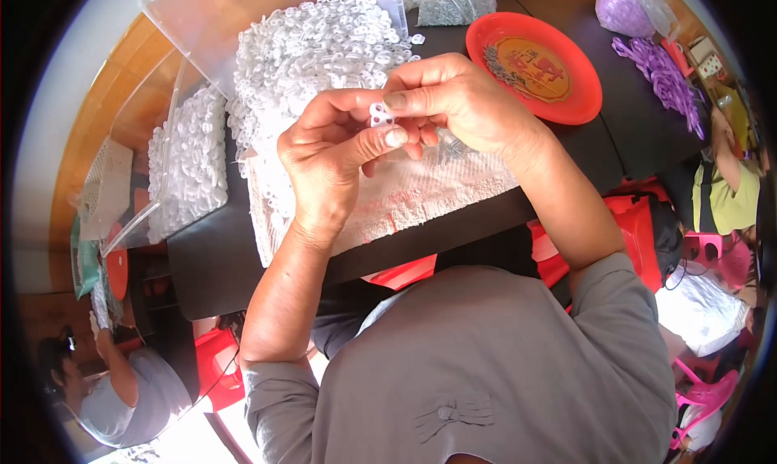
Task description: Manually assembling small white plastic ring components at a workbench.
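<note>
A small white plastic piece with dark holes (380, 116) is pinched between my two hands over the table's near side. My left hand (328, 144) is closed, its thumb and fingers gripping the lower part of the piece. From the right, my right hand (469, 104) is closed too, with thumb and forefinger at the upper edge. The fingers hide much of the piece. Beneath them lies a pale woven cloth (388, 217) with faded red marks. Just beyond my hands spreads a large heap of similar small white pieces (312, 51).
A clear plastic bin (162, 213) holds more white pieces at the left. Small metal parts lie on a red plate (583, 79). Behind are a bag of metal parts (456, 6) and purple cords (664, 79). Other people (133, 391) sit at both sides.
</note>
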The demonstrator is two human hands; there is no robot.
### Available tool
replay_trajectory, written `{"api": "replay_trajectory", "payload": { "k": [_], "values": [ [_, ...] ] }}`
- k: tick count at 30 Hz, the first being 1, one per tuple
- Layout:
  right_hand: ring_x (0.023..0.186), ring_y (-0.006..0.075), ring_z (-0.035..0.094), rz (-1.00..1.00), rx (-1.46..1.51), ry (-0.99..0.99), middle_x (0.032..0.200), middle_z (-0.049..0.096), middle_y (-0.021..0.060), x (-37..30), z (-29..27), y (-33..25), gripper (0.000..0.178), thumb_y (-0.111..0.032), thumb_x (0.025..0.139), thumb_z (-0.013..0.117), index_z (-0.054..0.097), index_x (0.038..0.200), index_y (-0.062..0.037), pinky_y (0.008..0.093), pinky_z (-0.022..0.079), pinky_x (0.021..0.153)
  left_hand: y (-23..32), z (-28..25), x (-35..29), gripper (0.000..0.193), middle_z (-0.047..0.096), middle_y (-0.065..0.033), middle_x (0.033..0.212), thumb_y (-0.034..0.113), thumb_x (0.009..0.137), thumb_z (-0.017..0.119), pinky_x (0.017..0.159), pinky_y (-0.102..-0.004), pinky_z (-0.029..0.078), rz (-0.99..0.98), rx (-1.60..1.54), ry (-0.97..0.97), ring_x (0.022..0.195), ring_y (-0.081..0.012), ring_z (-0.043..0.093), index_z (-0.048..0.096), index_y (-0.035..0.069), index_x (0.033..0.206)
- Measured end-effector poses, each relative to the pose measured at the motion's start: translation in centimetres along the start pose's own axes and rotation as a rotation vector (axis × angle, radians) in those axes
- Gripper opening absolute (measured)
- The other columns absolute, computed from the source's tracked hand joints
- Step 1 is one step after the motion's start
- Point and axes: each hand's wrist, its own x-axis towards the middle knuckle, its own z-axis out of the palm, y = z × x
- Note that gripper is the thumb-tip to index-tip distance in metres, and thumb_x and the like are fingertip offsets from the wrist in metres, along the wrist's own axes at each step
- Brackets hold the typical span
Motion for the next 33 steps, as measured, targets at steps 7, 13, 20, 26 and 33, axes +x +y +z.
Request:
{"api": "replay_trajectory", "payload": {
  "k": [7, 13, 20, 26, 33],
  "values": [
    [0.050, 0.0093, 0.051, -0.026, 0.052, -0.052, 0.065, 0.057, 0.0031, -0.1, 0.5, 0.3, 0.022, -0.019, 0.092, 0.062, 0.063, 0.082, 0.0007, 0.0212, 0.041, 0.048, 0.5, 0.7, -0.5, 0.025, 0.066, -0.0074, 0.080, 0.006, 0.077, 0.079, 0.046, -0.0197, 0.039, -0.001, -0.072, 0.014, 0.057, -0.0070, 0.053, 0.064, 0.000, 0.095],
    [0.049, 0.0079, 0.048, -0.015, 0.169, -0.050, 0.065, 0.056, 0.0037, 0.1, 1.0, 0.9, 0.020, -0.014, 0.091, 0.063, 0.061, 0.081, 0.0026, 0.0227, 0.042, 0.048, 0.4, 0.3, -0.5, 0.020, 0.067, -0.0129, 0.081, -0.006, 0.079, 0.073, 0.060, -0.0285, 0.058, 0.003, -0.158, -0.008, 0.072, -0.0216, 0.070, 0.058, -0.004, 0.092],
    [0.047, 0.0095, 0.046, -0.005, 0.285, -0.054, 0.057, 0.049, 0.0011, 1.2, 0.8, 2.0, 0.021, -0.017, 0.092, 0.063, 0.063, 0.086, 0.0031, 0.0246, 0.042, 0.049, -0.7, -0.5, 0.6, 0.018, 0.065, -0.0059, 0.077, 0.005, 0.079, 0.077, 0.046, -0.0200, 0.038, 0.033, -0.018, 0.097, 0.055, -0.0079, 0.052, 0.062, 0.000, 0.086],
    [0.056, 0.0159, 0.057, -0.094, 0.030, 0.343, 0.063, 0.055, 0.0032, 1.2, -0.2, 0.1, 0.021, -0.020, 0.092, 0.062, 0.063, 0.083, -0.0010, 0.0253, 0.040, 0.050, 4.9, -1.7, 0.8, 0.009, 0.067, -0.0114, 0.077, -0.006, 0.078, 0.068, 0.046, -0.0209, 0.042, 0.246, 0.177, 0.312, 0.056, -0.0129, 0.060, 0.067, -0.003, 0.086],
    [0.047, 0.0161, 0.052, -0.131, 0.270, 0.410, 0.060, 0.053, 0.0049, 0.9, -1.6, -0.2, 0.019, -0.010, 0.092, 0.060, 0.057, 0.076, -0.0004, 0.0263, 0.037, 0.044, 14.6, -14.3, 3.3, 0.017, 0.067, -0.0089, 0.079, -0.002, 0.079, 0.068, 0.050, -0.0216, 0.043, 0.270, 0.842, 0.668, 0.058, -0.0125, 0.058, 0.070, -0.005, 0.096]
  ]
}}
